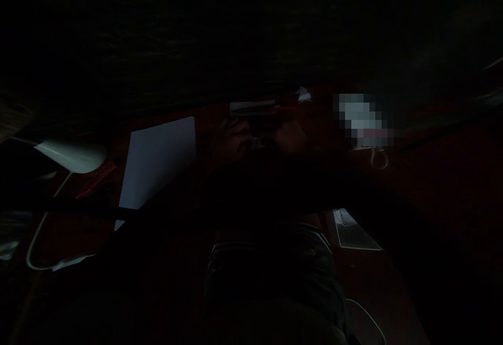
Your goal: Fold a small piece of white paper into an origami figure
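Observation:
The scene is very dark. My left hand [234,136] is near the middle of the dark reddish surface, its fingers bent and closed towards a small pale crumpled-looking piece [257,143]. What this piece is does not show. My right hand [291,134] is on the other side of it, turned inwards, with its fingers lost in shadow. Just beyond the hands lies a pale strip, perhaps paper [251,107], with a thin reddish stick-like thing [281,107] by its right end.
Left of my hands lies a large white sheet [159,154]. Farther left are a white lamp-like shape [73,154], a red object [95,180] and a pale cord [34,240]. A crumpled white scrap [304,94] lies beyond my right hand. A blurred-out bright patch [363,120] is at right.

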Motion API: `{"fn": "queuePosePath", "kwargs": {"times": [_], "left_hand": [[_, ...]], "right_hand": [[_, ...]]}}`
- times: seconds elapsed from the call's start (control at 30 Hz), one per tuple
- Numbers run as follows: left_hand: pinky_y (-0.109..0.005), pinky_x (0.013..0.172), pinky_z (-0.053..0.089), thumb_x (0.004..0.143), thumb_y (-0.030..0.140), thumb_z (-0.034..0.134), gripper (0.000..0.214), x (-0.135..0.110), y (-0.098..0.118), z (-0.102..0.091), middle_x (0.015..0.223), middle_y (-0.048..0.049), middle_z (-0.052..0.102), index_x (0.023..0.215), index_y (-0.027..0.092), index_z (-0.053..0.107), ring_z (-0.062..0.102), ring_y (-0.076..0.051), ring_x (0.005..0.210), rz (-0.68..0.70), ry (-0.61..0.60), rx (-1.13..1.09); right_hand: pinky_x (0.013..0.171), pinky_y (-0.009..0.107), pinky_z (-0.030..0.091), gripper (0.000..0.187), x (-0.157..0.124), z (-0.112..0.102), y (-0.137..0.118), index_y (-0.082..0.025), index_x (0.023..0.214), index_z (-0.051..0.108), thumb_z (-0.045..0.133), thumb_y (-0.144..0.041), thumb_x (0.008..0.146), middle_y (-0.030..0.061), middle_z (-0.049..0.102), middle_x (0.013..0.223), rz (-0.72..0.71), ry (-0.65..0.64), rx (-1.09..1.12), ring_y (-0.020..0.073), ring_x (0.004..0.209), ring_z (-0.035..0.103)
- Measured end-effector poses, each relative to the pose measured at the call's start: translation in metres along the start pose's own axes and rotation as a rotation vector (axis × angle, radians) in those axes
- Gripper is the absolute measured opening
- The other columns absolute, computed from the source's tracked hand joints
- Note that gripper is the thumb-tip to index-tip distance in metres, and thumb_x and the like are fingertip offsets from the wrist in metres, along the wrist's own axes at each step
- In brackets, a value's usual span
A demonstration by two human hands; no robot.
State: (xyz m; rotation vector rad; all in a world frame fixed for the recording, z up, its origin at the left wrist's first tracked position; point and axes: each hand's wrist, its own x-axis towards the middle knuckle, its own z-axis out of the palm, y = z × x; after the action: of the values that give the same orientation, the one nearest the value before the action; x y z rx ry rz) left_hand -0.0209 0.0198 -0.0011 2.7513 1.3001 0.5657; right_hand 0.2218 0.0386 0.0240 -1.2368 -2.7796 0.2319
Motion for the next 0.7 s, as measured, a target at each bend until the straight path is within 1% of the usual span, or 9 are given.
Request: {"fn": "queuePosePath", "kwargs": {"times": [0.1,0.17,0.27,0.4,0.53,0.6,0.7], "left_hand": [[-0.058,0.111,0.046,0.091,0.013,0.064,0.034,-0.001,-0.002,0.002,0.125,-0.011,0.071,0.116,0.025,0.085,0.061,-0.037,0.127,-0.003,0.001,0.004],[-0.058,0.11,0.047,0.092,0.013,0.064,0.034,-0.001,-0.002,0.004,0.125,-0.0117,0.071,0.116,0.024,0.085,0.062,-0.036,0.127,-0.005,0.006,0.019],[-0.057,0.11,0.048,0.093,0.013,0.064,0.032,-0.001,0.0,0.007,0.123,-0.0119,0.071,0.115,0.023,0.085,0.062,-0.036,0.127,-0.005,0.01,0.039],[-0.056,0.108,0.05,0.096,0.014,0.063,0.03,-0.004,0.005,0.009,0.123,-0.0116,0.071,0.116,0.023,0.084,0.063,-0.035,0.126,-0.024,0.029,0.051],[-0.055,0.108,0.052,0.101,0.019,0.064,0.021,-0.005,0.012,0.011,0.121,-0.0112,0.073,0.108,0.021,0.083,0.066,-0.034,0.122,-0.072,0.069,0.041],[-0.054,0.107,0.053,0.104,0.024,0.066,0.017,-0.003,0.017,0.01,0.12,-0.0108,0.073,0.103,0.02,0.082,0.067,-0.033,0.121,-0.12,0.091,0.034],[-0.052,0.107,0.053,0.104,0.034,0.074,0.016,0.0,0.026,0.008,0.12,-0.0102,0.074,0.101,0.021,0.083,0.067,-0.033,0.122,-0.18,0.091,0.018]], "right_hand": [[0.103,0.043,0.056,0.042,-0.002,-0.002,0.0,-0.026,0.139,0.084,0.059,-0.021,0.106,0.0131,0.078,0.152,-0.033,-0.023,-0.014,0.0359,0.133,0.074],[0.101,0.042,0.056,0.044,-0.002,-0.001,0.002,-0.027,0.14,0.083,0.059,-0.02,0.105,0.0102,0.078,0.151,-0.06,0.011,0.01,0.0343,0.132,0.074],[0.097,0.041,0.055,0.044,-0.001,0.003,0.006,-0.027,0.142,0.082,0.06,-0.021,0.103,0.0092,0.08,0.148,-0.075,0.067,0.02,0.0336,0.13,0.075],[0.091,0.039,0.054,0.042,0.0,0.009,0.01,-0.026,0.138,0.083,0.063,-0.021,0.101,0.0076,0.082,0.143,-0.093,0.135,0.029,0.0323,0.126,0.076],[0.089,0.04,0.054,0.037,-0.001,0.012,0.011,-0.025,0.132,0.086,0.067,-0.026,0.099,0.0089,0.081,0.144,-0.112,0.152,0.036,0.0328,0.12,0.077],[0.091,0.04,0.054,0.036,-0.001,0.012,0.011,-0.024,0.131,0.085,0.065,-0.028,0.102,0.0105,0.082,0.14,-0.121,0.156,0.048,0.0331,0.121,0.077],[0.093,0.04,0.055,0.035,0.0,0.014,0.011,-0.023,0.132,0.084,0.062,-0.027,0.106,0.0115,0.084,0.134,-0.096,0.173,0.078,0.0317,0.12,0.077]]}}
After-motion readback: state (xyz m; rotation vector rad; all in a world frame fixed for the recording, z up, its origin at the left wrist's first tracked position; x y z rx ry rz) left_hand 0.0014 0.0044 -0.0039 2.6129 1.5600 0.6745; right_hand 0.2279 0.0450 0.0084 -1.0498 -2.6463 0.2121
